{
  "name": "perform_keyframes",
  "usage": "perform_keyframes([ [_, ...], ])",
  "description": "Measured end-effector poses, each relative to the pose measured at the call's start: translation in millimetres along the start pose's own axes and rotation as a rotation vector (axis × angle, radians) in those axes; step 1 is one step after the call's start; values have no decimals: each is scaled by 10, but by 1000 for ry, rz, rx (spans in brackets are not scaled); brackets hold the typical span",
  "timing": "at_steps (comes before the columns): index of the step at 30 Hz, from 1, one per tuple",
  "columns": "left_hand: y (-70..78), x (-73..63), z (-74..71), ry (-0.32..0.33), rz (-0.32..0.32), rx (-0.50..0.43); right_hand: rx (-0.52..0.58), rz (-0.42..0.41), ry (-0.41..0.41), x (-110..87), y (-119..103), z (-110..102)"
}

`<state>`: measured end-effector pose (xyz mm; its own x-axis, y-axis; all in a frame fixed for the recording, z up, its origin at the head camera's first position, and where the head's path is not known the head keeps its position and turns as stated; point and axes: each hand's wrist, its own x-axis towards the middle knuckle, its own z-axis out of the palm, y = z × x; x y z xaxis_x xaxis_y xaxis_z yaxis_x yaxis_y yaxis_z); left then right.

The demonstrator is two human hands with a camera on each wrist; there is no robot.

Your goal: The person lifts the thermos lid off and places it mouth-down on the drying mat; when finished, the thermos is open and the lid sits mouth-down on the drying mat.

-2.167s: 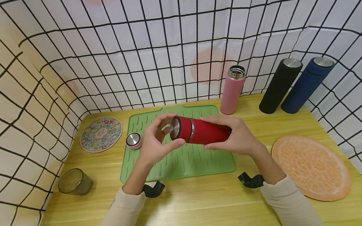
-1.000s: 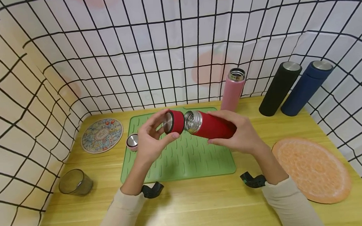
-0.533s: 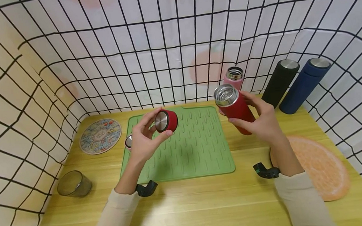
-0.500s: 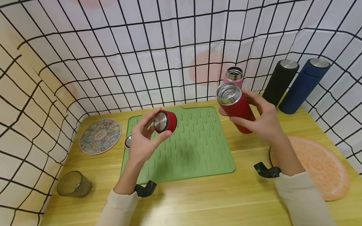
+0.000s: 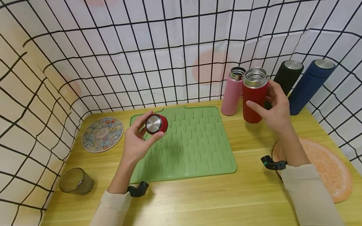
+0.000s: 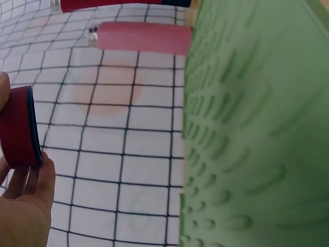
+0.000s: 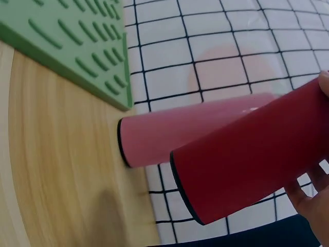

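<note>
My left hand [image 5: 135, 141] holds a red bottle lid [image 5: 162, 122] with a steel top over the left part of the green ridged mat [image 5: 199, 150]. In the left wrist view, thumb and fingers pinch the lid [image 6: 16, 128] by its side. My right hand [image 5: 278, 116] grips the uncapped red thermos bottle [image 5: 252, 102], its steel mouth facing up. The right wrist view shows the bottle's black-rimmed base [image 7: 187, 190] apart from the wooden table, slightly tilted. Just left of it stands an uncapped pink thermos bottle [image 5: 230, 97].
A black bottle [image 5: 287, 77], partly hidden by my right hand, and a blue bottle [image 5: 308, 86] stand at the back right. An orange round mat [image 5: 326, 169] lies at right. A patterned round mat [image 5: 103, 134] and a glass cup [image 5: 76, 181] are at left. A wire grid [image 5: 164, 58] encloses the table.
The red lid came off the red bottle. My left hand moved left with the lid; my right hand carried the bottle right, tipped it upright and lowered it beside the pink bottle.
</note>
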<state>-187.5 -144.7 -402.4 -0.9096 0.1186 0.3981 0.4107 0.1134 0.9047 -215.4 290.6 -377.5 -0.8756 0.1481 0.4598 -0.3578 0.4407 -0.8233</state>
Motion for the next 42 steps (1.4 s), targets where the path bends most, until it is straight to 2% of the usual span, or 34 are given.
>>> perform_keyframes([
  [5,-95,-33,-59,13,-41,49,96,36,46,90,147,-6],
  [6,-72,-45,-59,18,-56,69,113,51,52,109,174,-5],
  [9,-144,-60,-92,27,-84,130,167,74,74,164,241,10],
  [12,-213,-70,-112,27,-138,203,223,91,100,218,308,33],
  [15,-341,-71,-119,4,-168,243,276,97,127,275,391,65],
  [22,-472,-124,-64,-79,-240,308,259,122,150,392,496,148],
  [27,-516,-158,-22,-112,-238,370,265,164,151,393,406,183],
  [31,-542,-175,5,-139,-229,379,232,177,151,379,344,205],
  [37,-602,-186,35,-190,-216,385,222,186,164,401,451,237],
  [42,-637,-203,48,-195,-209,417,213,209,164,406,545,257],
])
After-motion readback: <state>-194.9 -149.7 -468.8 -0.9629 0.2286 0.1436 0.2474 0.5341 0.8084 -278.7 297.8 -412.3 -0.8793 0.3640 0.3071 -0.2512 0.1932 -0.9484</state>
